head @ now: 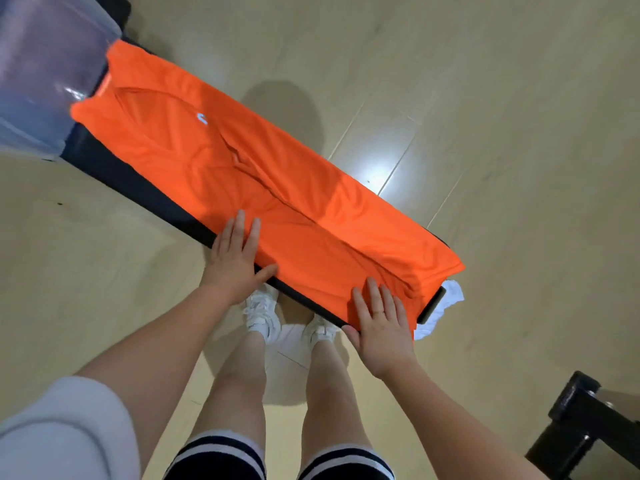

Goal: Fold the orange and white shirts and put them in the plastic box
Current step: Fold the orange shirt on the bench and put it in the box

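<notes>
— Where is the orange shirt?

— It lies spread along a narrow dark table, folded lengthwise into a long strip that covers most of the top. Its collar end reaches up toward the plastic box, which stands at the far left end of the table and looks clear and blurred.

— And the hands?

— Both lie flat and spread, palms down, gripping nothing. The left hand presses on the near edge of the shirt about midway along, thumb out along the table edge. The right hand rests on the shirt's hem end, near the table's right corner, with a ring on one finger.

— Is the white shirt in sight?

— Only a bit: white cloth pokes out below the orange hem at the right end of the table, hanging past the edge. How it is folded I cannot tell.

— Anything else?

— A pale wooden floor, the person's white shoes under the table edge, and a black frame at the lower right.
</notes>
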Demonstrator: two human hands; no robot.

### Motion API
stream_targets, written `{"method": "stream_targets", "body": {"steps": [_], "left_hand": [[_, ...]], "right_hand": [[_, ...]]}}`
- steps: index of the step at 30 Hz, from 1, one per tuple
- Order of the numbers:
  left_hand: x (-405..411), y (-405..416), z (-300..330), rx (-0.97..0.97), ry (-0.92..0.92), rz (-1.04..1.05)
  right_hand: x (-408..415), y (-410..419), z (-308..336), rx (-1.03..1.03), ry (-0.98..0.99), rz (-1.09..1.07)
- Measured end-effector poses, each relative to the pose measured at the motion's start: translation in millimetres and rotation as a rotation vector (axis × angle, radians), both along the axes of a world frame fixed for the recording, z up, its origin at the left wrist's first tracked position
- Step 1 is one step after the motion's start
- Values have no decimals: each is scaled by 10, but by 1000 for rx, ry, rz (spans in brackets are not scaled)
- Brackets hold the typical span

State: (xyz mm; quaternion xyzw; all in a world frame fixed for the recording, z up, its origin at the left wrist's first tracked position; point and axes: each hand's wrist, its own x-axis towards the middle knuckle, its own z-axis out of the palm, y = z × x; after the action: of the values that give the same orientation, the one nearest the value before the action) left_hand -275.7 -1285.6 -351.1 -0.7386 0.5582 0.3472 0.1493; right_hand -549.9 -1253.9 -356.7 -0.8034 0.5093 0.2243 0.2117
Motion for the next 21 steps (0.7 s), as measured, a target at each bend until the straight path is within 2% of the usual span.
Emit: {"method": "stream_targets", "body": {"steps": [3,6,11,17,21], "left_hand": [[260,-139,215,-137,18,201],[629,-299,339,-191,10,387],[1386,-629,311,-272,78,784],[2054,-997,69,-397,202,1278],[2257,-1172,-113,-449,370,1637]], "right_hand": [[530,-422,314,-3,-140,4],[1216,-959,511,-13,-297,42],[2393,-1836,562,-9,-416,130],[3597,-2436,251,74,-552,-91],[4148,-2707,18,126,-531,-144]]}}
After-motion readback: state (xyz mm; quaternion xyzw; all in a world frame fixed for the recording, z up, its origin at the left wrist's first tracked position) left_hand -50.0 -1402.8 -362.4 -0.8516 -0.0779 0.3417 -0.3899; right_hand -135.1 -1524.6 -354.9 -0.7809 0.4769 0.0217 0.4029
